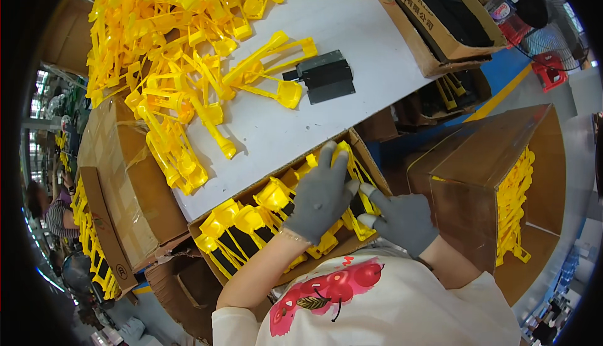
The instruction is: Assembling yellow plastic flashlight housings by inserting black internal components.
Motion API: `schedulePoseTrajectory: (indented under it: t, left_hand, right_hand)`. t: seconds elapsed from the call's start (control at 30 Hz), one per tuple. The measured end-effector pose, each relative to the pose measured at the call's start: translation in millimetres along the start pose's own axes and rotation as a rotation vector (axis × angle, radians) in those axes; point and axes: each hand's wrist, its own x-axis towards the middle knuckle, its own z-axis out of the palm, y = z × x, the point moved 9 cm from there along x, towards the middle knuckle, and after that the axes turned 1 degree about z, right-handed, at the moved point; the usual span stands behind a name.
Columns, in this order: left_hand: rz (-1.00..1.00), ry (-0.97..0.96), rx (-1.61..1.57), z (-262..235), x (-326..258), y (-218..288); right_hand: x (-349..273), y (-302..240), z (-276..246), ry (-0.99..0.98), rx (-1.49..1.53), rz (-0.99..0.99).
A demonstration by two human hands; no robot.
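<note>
Both my hands wear grey gloves and work at the right end of an open cardboard box [366, 133] close to my body. My left hand [320, 198] reaches over the box, its fingertips on the upper end of a yellow plastic frame [357, 169]. My right hand [405, 220] grips the same frame's near side between thumb and fingers, close to the left thumb. Left of my hands, several yellow plastic frames [250, 219] stand in a row in the box, with black pieces [249, 241] among them. My palms hide part of the row.
A big heap of yellow frames [169, 25] covers the white table's [295, 138] far left. A black block-shaped fixture [325, 76] sits on the table. Cardboard boxes stand at the back right [433, 19], left [129, 182] and right [465, 189]; the right one holds yellow frames [514, 208].
</note>
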Motion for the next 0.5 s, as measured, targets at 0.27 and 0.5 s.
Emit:
schedulePoseTrajectory:
  t: [0.27, 0.5]
  left_hand:
    - [0.049, 0.322, 0.253, -106, 45, -42]
    - [0.382, 0.141, 0.629, -65, 110, -68]
  right_hand:
    - [65, 36, -70, 0.300, 0.370, 0.032]
    - [174, 56, -76, 0.562, 0.206, -0.099]
